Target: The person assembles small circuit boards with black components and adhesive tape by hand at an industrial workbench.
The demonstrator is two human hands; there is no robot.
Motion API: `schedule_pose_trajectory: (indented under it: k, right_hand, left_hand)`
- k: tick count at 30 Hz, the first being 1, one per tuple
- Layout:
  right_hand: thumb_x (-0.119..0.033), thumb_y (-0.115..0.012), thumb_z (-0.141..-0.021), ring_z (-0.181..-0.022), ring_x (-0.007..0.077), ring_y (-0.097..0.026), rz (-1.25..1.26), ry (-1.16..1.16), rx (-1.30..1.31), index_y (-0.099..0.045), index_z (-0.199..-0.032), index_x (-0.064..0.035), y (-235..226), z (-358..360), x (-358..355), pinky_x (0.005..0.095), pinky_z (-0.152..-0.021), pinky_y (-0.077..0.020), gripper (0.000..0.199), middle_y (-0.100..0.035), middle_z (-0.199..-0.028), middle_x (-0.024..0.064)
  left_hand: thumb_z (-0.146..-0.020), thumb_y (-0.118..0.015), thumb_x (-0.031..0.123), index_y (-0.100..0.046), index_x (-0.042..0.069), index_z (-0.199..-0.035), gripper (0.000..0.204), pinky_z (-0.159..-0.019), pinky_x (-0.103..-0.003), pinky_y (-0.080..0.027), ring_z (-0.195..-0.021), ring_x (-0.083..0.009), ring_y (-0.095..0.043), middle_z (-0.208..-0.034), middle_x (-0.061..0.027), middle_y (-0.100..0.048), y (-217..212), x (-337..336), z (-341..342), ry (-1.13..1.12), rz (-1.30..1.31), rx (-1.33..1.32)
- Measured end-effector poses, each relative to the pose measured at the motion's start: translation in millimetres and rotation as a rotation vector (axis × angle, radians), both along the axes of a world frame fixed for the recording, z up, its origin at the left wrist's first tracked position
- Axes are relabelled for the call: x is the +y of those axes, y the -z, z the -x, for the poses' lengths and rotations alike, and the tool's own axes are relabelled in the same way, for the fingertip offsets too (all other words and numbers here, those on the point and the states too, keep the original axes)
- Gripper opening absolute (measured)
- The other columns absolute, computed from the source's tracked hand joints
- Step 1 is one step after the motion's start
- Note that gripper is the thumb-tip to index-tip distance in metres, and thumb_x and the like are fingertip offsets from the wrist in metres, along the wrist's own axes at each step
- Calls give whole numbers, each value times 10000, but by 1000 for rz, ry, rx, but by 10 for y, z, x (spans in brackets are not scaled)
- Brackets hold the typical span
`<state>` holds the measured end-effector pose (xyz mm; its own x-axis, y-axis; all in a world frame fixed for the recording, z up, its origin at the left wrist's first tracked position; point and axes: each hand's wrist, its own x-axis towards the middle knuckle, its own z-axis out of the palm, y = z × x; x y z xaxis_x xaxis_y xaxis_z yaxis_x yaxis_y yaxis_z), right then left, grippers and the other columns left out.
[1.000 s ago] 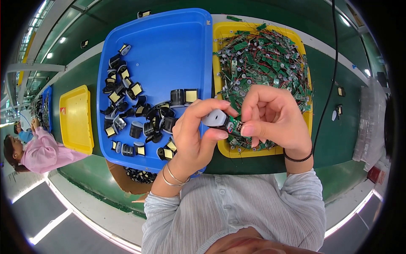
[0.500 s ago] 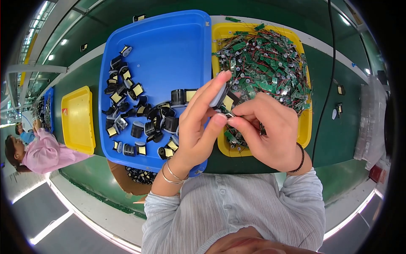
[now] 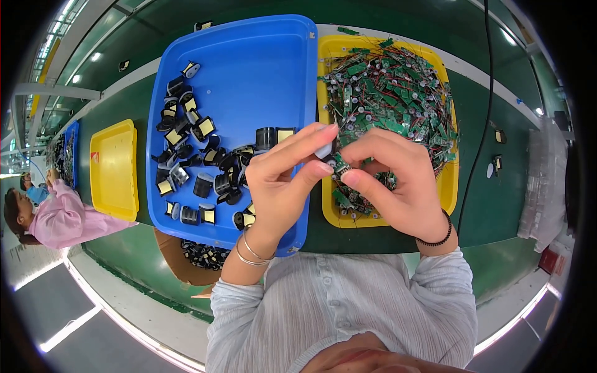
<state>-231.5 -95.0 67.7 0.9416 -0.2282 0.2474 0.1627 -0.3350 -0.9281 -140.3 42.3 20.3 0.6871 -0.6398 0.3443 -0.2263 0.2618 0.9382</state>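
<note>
1. A grey-topped black plastic housing (image 3: 324,150) is held above the gap between the two large trays, its body mostly hidden by fingers.
2. A small green circuit board (image 3: 341,164) sits close against the housing's lower right; whether it is seated inside cannot be told. The visible part of its long axis slants from upper left to lower right, toward the right thumb.
3. A red label marks the left wall of a smaller yellow tray (image 3: 114,177); its print is too small to read.
4. The left hand (image 3: 277,177) pinches the housing between thumb and fingers, the gap narrow.
5. The right hand (image 3: 398,186) is nearly closed, thumb and index fingertips at the circuit board's right end.
6. Left of the hands, a blue tray (image 3: 249,68) carries scattered black housings (image 3: 203,185), many with pale yellow squares.
7. Behind the right hand, a large yellow tray (image 3: 449,186) is heaped with wired circuit boards (image 3: 392,93).
8. The trays rest on a green tabletop (image 3: 479,211); a black cable (image 3: 490,74) hangs at right, and a co-worker in pink (image 3: 62,214) sits far left.
</note>
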Motion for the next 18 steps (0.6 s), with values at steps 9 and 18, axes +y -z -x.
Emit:
schedule_pose_trajectory:
  k: [9, 18]
  right_hand:
    - [23, -630, -702, -648, 127, -600, -211, 20, 51, -566, -785, 25, 46, 64, 4, 219, -535, -488, 104, -582, -774, 87]
    - [34, -643, -667, -562, 147, -584, -1, 58, 16, -571, -745, 20, -26, 97, 62, 224, -492, -452, 107, -559, -654, 80]
  left_hand:
    - [-756, -602, 34, -536, -20, -1106, 360, -739, -250, -482, -1004, -196, -538, -1146, -165, -527, -130, -43, 64, 151, 83, 253]
    - [-724, -580, -1, -584, -44, -1001, 280, -760, -291, -472, -971, -237, -562, -1043, -188, -571, -116, -64, 96, 71, 77, 60]
